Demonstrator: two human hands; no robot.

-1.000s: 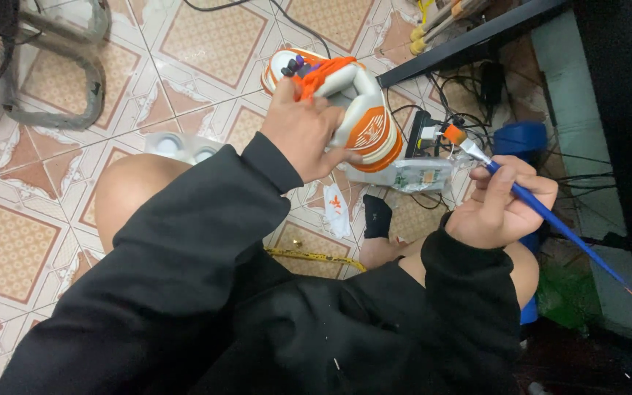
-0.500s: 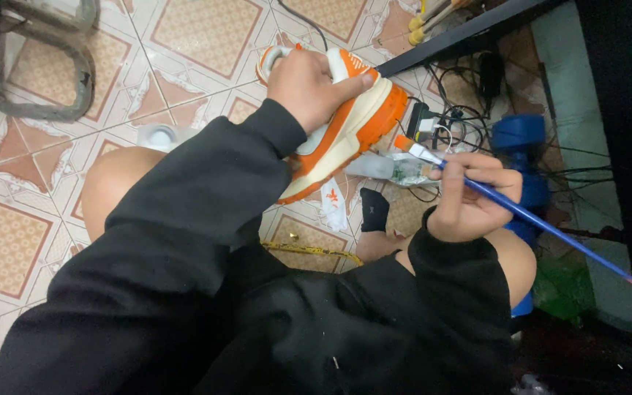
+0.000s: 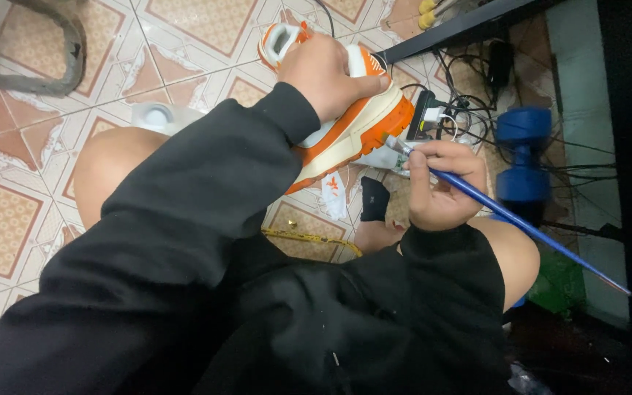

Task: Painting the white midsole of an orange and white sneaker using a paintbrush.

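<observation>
Left hand (image 3: 328,73) clamped over the upper of an orange and cream sneaker (image 3: 352,124), fingers wrapped round the far side, thumb side toward the heel opening. Shoe held up off the floor, tilted, sole edge turned toward the right hand; toe end low and partly hidden behind the left sleeve (image 3: 206,190). Right hand (image 3: 440,186) closed around a blue-handled paintbrush (image 3: 510,216), gripped near the ferrule, fingers curled. Brush tip touches the orange sole edge at the shoe's right end; the long handle runs down and to the right, past the right knee (image 3: 513,252).

Person seated low, black long sleeves, bare knees spread; left knee (image 3: 107,168) to the left of the shoe. Floor is patterned tile (image 3: 16,212), cream and terracotta.

Under and beyond the shoe: a power strip with plugs and tangled cables (image 3: 440,117), just beside the brush tip. A blue dumbbell (image 3: 524,157) stands to the right of the cables. A small black object (image 3: 374,199) lies on the tile between the knees, near a white scrap (image 3: 334,196) with orange marks. A thin yellow chain (image 3: 309,238) lies across the tile close to the lap. A whitish round-lidded container (image 3: 156,115) sits by the left knee. Grey curved frame (image 3: 38,51) at top left, kind unclear.
</observation>
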